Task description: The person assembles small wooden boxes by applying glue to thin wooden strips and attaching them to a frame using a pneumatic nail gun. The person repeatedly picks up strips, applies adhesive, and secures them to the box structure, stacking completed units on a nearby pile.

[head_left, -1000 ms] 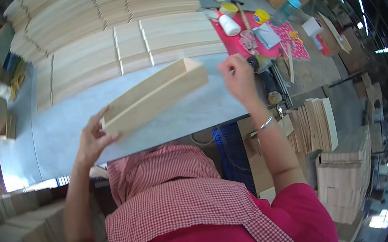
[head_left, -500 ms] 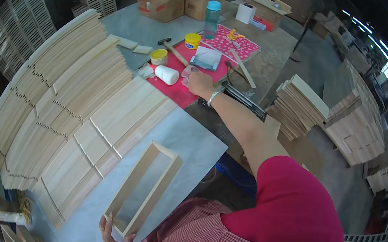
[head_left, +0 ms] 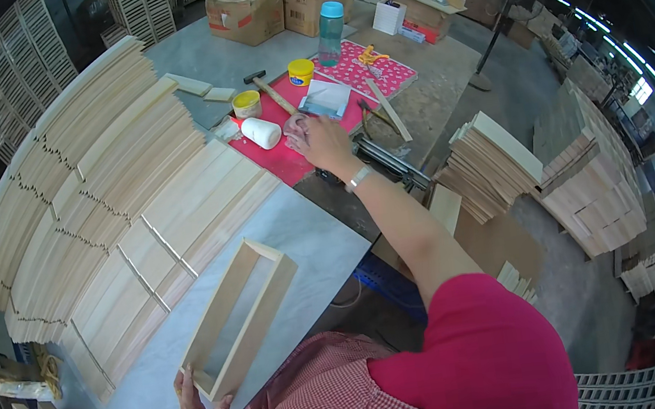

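A narrow rectangular wooden frame (head_left: 255, 323) lies on the grey tabletop. My left hand (head_left: 201, 407) grips its near end, thumb on one side and fingers on the other. Stretched forward, my right hand (head_left: 323, 142) is over a pink mat (head_left: 279, 159), fingers drawn together near the end of a hammer (head_left: 275, 94). Whatever those fingers hold is too small and covered to make out. Just left of them lies a white bottle with a red tip (head_left: 259, 132). A grey-and-white packet (head_left: 325, 100) lies beyond the hand.
Stacked wooden slats (head_left: 120, 170) fill the table's left side. Two yellow tubs (head_left: 246, 104), a blue-capped bottle (head_left: 331, 34) and cardboard boxes (head_left: 245, 17) stand farther back. Metal rails (head_left: 389, 160) lie right of my hand; more boards (head_left: 486, 154) are stacked at the right.
My right hand has shifted slightly left and nearer, its fingers now more hidden under it. The whole view has turned a little. My left hand keeps its grip on the wooden frame.
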The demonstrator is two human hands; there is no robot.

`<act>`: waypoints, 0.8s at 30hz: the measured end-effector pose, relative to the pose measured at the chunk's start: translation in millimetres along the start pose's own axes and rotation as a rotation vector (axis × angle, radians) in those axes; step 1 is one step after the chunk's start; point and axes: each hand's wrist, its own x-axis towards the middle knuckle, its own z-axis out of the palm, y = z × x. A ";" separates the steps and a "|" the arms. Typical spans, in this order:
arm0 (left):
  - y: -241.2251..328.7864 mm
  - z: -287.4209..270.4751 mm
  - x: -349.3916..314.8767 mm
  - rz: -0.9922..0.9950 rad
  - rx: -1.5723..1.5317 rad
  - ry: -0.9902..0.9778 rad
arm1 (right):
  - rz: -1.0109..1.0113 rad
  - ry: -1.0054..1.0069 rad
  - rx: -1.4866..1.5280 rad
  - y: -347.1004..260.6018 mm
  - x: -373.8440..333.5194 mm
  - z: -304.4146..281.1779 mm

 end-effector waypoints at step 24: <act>80.2 -1.5 44.1 0.027 -0.003 0.118 | 0.271 -0.015 0.703 -39.0 -178.4 -156.8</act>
